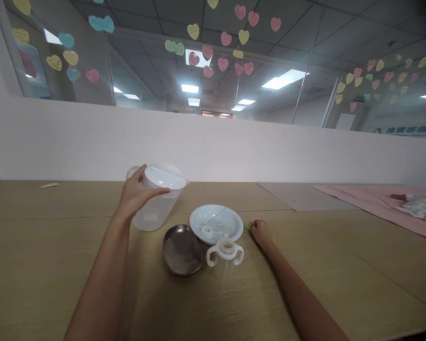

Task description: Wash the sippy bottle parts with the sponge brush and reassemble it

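Observation:
My left hand (135, 192) grips a translucent white plastic pitcher (154, 210) near its top, the thumb lying across the edge of its white lid (165, 176). To the right of the pitcher is a white bowl (198, 219) with clear and white plastic parts in it, which look like bottle parts. A clear baby bottle (224, 265) with white side handles stands upright in front of the bowl. My right hand (261, 233) rests closed on the table right of the bowl. A thin green thing (247, 228) sticks out from its fingers toward the bowl; the rest is hidden.
A metal kidney-shaped tray (182, 251) lies left of the bottle. On the far right, a pink cloth (362, 196) carries a patterned item (421, 207). A small pale flat piece (49, 185) lies at the far left of the table, before a white wall (216, 147).

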`<state>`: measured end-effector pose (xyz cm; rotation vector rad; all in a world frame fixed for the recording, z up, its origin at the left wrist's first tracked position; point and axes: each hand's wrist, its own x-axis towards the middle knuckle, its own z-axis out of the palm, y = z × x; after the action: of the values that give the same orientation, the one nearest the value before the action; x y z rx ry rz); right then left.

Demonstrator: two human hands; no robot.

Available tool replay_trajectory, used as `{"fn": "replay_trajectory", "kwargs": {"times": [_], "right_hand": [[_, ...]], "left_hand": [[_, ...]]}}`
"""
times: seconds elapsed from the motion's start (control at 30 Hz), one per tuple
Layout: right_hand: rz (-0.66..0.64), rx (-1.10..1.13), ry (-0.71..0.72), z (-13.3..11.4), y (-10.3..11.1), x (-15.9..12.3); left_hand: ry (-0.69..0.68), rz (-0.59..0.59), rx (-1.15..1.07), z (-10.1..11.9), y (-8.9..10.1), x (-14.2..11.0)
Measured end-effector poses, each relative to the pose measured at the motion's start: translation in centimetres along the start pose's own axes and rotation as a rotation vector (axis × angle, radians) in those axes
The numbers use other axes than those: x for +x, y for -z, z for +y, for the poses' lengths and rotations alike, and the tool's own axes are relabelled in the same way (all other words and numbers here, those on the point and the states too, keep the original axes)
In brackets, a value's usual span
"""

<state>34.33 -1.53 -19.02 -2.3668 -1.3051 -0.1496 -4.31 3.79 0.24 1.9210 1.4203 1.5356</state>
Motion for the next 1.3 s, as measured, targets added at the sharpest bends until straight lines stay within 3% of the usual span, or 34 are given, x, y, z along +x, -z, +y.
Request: {"fn": "replay_trajectory", "kwargs": {"times": [0.17, 0.43, 0.7, 0.93, 1.3], "right_hand": [[0.013, 0.02, 0.009, 0.0, -0.1, 0.1], [0.031, 0.035, 0.009, 0.1, -0.2, 0.3], [0.042, 0.076, -0.001, 0.3, -0.4, 0.3], [0.014, 0.166, -0.031, -0.1, -1.2, 1.5], [-0.068, 0.424, 0.04, 1.3, -2.1, 1.8]], "left_hand": [[-0.158, -0.149, 0.095, 2.5, 0.2, -1.0], [-0.468, -0.309, 0.217, 4.7, -1.0, -2.2], [-0.62, -0.449, 0.373, 3.9, -2.4, -2.3], [-0.681, -0.521, 0.474, 2.5, -3.4, -1.7], [-0.591, -0.516, 0.498, 2.1, -4.0, -0.5]]}}
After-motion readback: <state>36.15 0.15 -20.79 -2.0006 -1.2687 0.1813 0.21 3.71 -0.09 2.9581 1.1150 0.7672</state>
